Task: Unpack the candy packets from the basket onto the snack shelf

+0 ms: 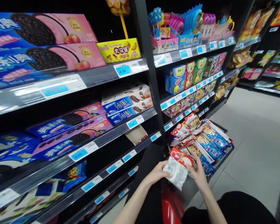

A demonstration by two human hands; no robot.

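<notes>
Between my two hands is a red-and-white snack packet (177, 174), held by its two sides. The fingers of my left hand (159, 172) close on its left edge. My right hand (198, 171) grips the upper right part of the same packet. Just beyond my hands stands a cart (220, 160) loaded with snack packs. Blue cookie packs (211, 149) fill its right side. Red-and-white packets (186, 126) like the held one are heaped at its far left.
Shelves with price tags run along my left, holding cookie boxes (79, 59) and a yellow box (120, 51). Farther on are small biscuit boxes (178, 79) and toy candies (189, 20). A red object (170, 207) is below my hands. Tiled floor (254, 140) extends on the right.
</notes>
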